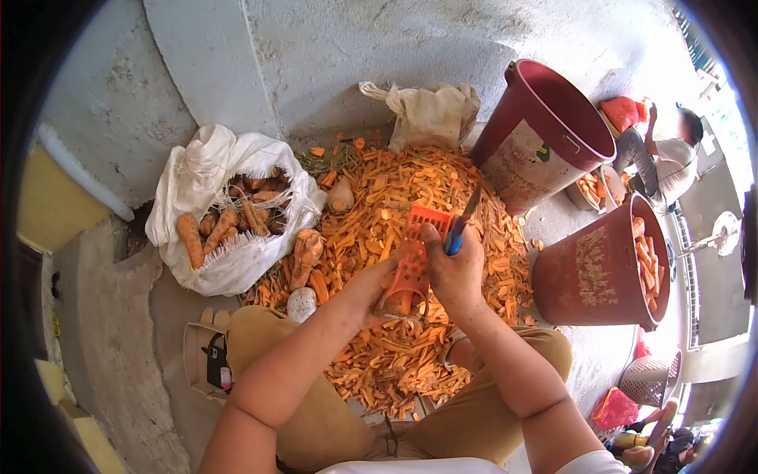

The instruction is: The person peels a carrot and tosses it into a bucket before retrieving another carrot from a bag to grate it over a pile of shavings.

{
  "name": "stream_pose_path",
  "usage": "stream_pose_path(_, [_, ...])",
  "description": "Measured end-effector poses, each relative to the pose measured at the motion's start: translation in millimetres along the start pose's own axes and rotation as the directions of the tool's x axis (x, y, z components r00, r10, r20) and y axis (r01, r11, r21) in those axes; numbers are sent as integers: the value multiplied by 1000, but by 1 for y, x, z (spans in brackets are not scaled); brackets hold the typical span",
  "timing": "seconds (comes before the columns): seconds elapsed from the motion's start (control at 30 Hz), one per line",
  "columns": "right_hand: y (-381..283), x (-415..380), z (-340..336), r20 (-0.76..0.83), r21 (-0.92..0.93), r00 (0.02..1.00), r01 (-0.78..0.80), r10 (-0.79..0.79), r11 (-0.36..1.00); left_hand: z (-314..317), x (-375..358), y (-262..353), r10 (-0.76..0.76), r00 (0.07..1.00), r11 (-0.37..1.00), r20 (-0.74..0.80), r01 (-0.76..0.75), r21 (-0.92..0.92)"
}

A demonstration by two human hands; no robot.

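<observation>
My left hand (373,288) is wrapped round the lower part of an orange perforated plastic holder (414,265), with a piece of carrot showing at its lower end. My right hand (456,265) grips a knife (463,223) with a blue handle, its blade pointing up and away, and its thumb rests against the holder's upper part. Below both hands spreads a heap of orange carrot peelings (379,363). Left of the heap an open white sack (237,154) holds unpeeled carrots (223,227). A large carrot (306,254) lies beside the sack.
A tall dark red bin (517,150) leans at the back right. Another red bin (580,272) holds peeled carrots (647,265). A crumpled cloth sack (434,114) lies by the wall. Another person (675,162) sits at the far right. A grey basket (647,381) stands at lower right.
</observation>
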State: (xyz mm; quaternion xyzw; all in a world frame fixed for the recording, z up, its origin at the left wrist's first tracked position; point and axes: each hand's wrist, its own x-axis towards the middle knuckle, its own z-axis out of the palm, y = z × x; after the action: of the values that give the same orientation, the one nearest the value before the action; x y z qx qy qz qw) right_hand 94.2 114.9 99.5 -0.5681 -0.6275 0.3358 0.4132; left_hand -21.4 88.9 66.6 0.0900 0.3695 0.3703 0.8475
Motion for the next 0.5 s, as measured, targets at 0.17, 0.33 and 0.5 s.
stream_pose_path(0.17, [49,44,-16,-277,-79,958,58,-78,995,-10,7,-6,-69,993,963,94,41,266])
stream_pose_path(0.33, [25,75,-63,-479,18,877,-30,35,999,-7,-3,-1,-52,995,979,86,34,200])
stream_pose_path(0.5, [-10,28,-27,-133,374,979,-94,154,923,-8,3,2,-79,997,993,8,78,87])
